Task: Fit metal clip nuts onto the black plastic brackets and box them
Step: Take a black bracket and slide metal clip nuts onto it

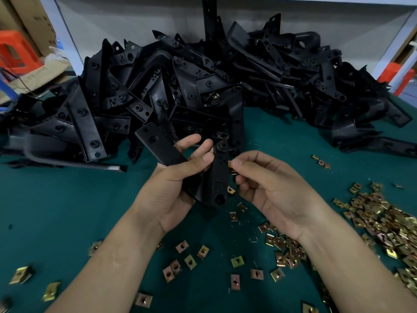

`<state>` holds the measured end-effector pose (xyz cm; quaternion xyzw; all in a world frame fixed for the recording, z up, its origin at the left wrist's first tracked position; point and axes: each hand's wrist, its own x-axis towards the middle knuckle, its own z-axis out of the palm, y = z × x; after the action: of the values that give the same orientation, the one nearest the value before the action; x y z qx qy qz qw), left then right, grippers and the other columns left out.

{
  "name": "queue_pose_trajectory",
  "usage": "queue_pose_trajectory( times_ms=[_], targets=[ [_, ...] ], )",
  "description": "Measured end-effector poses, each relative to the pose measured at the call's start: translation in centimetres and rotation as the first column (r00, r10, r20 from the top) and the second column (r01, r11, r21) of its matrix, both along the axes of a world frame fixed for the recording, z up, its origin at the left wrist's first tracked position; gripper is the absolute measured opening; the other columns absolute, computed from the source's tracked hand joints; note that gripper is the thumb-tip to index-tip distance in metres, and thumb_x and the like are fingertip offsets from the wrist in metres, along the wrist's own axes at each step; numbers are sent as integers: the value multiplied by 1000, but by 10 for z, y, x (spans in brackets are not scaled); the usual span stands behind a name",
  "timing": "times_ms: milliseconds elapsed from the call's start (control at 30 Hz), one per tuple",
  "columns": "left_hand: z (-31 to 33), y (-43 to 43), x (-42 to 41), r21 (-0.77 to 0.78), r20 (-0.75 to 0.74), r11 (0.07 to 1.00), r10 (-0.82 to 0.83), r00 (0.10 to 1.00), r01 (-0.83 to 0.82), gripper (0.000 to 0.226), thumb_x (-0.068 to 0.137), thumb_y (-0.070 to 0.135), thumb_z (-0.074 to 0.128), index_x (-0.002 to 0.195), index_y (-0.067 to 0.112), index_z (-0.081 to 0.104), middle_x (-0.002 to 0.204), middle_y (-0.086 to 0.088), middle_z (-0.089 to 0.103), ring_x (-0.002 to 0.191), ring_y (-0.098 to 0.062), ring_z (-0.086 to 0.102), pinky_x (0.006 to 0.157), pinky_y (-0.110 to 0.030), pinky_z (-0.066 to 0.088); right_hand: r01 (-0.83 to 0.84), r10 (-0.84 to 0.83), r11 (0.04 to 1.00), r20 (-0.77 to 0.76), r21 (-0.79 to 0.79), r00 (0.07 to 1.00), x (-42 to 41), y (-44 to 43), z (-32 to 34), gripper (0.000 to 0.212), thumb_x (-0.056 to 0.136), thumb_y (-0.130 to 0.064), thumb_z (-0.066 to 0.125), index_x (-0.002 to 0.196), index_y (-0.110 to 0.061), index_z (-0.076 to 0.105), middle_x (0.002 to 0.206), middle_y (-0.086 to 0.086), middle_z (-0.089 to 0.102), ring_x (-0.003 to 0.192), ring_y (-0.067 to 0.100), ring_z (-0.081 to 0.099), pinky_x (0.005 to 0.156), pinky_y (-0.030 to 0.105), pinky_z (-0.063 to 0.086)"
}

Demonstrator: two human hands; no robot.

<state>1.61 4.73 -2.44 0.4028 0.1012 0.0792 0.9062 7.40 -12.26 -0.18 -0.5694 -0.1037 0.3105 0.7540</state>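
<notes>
One black bracket [217,175], held upright above the worktop [56,199] by the left hand [176,177], grip wrapped round its body, long edge turned rightward for fitting. One clip nut [231,169], pinched in the right hand [275,193] grip, touching that edge, probably about to slide on. Loose clip nuts [381,220] near, rightward; bracket pile [180,86] behind.

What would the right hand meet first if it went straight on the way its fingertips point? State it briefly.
The edge of the black bracket held in the left hand. The right hand pinches a clip nut, and that nut would likely touch first; the gap looks tiny, though depth is unclear.
</notes>
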Motion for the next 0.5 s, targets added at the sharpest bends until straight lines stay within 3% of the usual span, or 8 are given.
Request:
queue_pose_trajectory(
  times_ms=[167,333,500],
  targets=[
    [0,-4,0,31,28,999,6,1000,-7,25,68,4,80,81,25,77,111,-2,77,104,-14,73,72,-29,60,58,-58,998,-23,32,998,0,2,-1,9,70,-20,77,77,-18,72,72,-5,66,63,3,60,61,15,52],
    [-4,-3,1,48,88,999,18,996,-23,28,73,-2,74,73,20,57,90,3,75,107,-12,72,78,-29,59,78,-74,994,-54,79,996,-2,4,-4,8,72,-20,78,77,-17,72,75,-5,68,64,3,60,61,15,52],
    [-6,-2,2,58,117,992,107,987,-114,31,70,-4,72,68,19,52,97,2,77,99,-12,74,79,-25,58,33,-29,997,-52,64,998,-4,2,-1,20,60,-26,84,78,-18,80,77,-5,70,60,3,58,58,14,51]
  ],
)
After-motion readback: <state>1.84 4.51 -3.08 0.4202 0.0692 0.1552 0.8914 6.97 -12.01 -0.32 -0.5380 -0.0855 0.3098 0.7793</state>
